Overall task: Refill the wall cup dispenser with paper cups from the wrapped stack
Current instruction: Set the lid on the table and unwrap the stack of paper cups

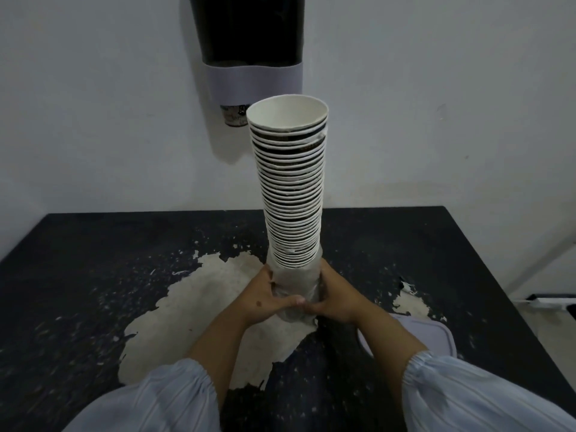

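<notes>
A tall stack of paper cups (291,188) stands upright on the table, mouths up, white rims striped with dark bands. Clear plastic wrap (296,280) is bunched down around the stack's bottom. My left hand (268,299) grips the wrapped base from the left and my right hand (338,299) grips it from the right, thumbs meeting in front. The wall cup dispenser (249,42), a dark tube with a grey collar, hangs on the wall behind and above the stack. One cup (233,115) pokes out of its underside.
The black table (93,275) has a large patch of peeled, pale surface around the stack. A flat grey lid (436,335) lies at the right, partly under my right forearm. A white power strip (548,302) sits off the table's right edge.
</notes>
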Motion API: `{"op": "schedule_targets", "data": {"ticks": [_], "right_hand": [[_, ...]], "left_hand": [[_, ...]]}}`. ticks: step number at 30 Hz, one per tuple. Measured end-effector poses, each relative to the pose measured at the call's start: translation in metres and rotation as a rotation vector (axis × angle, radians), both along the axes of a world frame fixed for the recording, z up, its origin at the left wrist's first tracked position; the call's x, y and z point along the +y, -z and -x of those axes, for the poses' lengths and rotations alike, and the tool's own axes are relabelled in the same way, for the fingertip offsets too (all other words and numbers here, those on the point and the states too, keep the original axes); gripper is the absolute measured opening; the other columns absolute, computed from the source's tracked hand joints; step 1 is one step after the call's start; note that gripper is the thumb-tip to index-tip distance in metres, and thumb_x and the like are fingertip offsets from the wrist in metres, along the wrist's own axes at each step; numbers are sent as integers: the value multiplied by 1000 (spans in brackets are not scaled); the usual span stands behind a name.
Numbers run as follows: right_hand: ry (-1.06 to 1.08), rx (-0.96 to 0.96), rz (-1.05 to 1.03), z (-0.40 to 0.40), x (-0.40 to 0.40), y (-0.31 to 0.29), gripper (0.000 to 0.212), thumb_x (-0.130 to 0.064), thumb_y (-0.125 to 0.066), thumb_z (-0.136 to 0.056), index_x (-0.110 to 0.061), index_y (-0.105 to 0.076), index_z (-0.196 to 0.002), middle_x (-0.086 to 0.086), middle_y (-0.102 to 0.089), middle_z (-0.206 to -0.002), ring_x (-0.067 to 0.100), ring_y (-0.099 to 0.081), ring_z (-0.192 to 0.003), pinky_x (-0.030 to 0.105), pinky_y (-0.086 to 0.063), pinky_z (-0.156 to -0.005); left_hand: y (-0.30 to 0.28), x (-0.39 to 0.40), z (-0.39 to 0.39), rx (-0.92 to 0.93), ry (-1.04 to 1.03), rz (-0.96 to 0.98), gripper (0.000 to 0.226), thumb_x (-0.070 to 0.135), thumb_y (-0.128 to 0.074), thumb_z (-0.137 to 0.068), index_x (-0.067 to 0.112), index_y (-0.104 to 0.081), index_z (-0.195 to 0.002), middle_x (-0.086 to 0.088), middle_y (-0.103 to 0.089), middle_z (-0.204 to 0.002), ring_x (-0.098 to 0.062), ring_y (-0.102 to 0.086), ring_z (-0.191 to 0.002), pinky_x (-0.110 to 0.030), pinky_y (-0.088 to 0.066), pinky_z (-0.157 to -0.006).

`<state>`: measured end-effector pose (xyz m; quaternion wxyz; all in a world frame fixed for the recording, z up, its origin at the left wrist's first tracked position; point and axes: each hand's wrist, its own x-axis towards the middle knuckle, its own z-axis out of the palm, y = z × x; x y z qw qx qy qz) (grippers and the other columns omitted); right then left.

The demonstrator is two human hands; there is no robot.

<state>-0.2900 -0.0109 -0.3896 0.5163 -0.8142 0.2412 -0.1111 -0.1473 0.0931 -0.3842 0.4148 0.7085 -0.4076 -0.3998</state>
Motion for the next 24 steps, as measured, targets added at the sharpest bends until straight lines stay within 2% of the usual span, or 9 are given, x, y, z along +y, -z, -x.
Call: {"op": "schedule_targets", "data": {"ticks": [2,4,5,8,10,13,16,20,24], "right_hand": [[19,-30,-23,3,-4,-9,100,-24,-85,-65,-34,-19,-139,-17,-36,-138,-1,-38,-127,9,-38,-97],[64,-73,-16,3,-5,-19,115,-28,-88,-60,-30,-13,-146,-12,-32,-147,1,-35,-132,17,-38,-105],[74,-102,-16,2,-4,-24,120,-27,-88,-59,-28,-9,-148,-11,-31,-148,-1,-35,-132,16,-38,-105],[73,-207,-18,-6,3,-36,112,-13,-86,-61,-27,-14,-145,-21,-37,-137,-18,-39,-121,3,-39,-93],[91,-242,7,-12,9,-35,105,-11,-84,-65,-30,-15,-142,-27,-36,-134,-19,-38,-121,3,-38,-94],[143,-264,-20,-17,14,-22,96,-12,-80,-70,-34,-16,-139,-27,-36,-134,-17,-40,-121,7,-39,-97],[168,-223,-21,-16,14,-11,91,-21,-80,-70,-40,-19,-134,-28,-38,-131,-19,-41,-119,9,-40,-98],[185,-188,-69,-16,14,9,84,-13,-79,-72,-41,-24,-130,-24,-41,-130,-23,-41,-115,6,-39,-95],[203,-157,-102,-15,14,31,84,-6,-77,-73,-36,-24,-131,-24,-40,-127,-25,-41,-112,1,-39,-89]], "left_hand": [[-8,4,-3,7,-4,67,95,26,-85,-62,32,-27,-138,15,-43,-131,-7,-44,-124,-24,-40,-100],[-20,7,-7,-27,-31,159,96,37,-85,-53,50,-27,-128,28,-42,-128,1,-43,-122,-25,-39,-100],[-25,9,-8,-36,-45,195,96,42,-84,-51,52,-27,-127,31,-42,-129,4,-43,-122,-25,-39,-101],[-35,7,-7,1,-47,262,103,41,-82,-49,43,-25,-135,29,-44,-131,10,-46,-120,-17,-44,-97],[-36,2,-2,9,-43,268,110,40,-84,-49,37,-21,-139,27,-43,-129,12,-47,-117,-7,-45,-88],[-24,-4,2,48,-62,241,103,31,-82,-60,23,-22,-144,11,-46,-134,-9,-46,-128,-19,-44,-98],[-9,-6,4,63,-68,179,102,41,-84,-56,20,-30,-140,2,-47,-138,-14,-47,-128,-32,-42,-106],[13,-6,2,83,-68,129,96,35,-83,-60,17,-33,-140,0,-49,-139,-14,-48,-128,-32,-43,-106],[30,-7,-2,63,-33,63,84,22,-81,-69,17,-35,-139,3,-52,-133,-12,-51,-124,-21,-46,-99]]}}
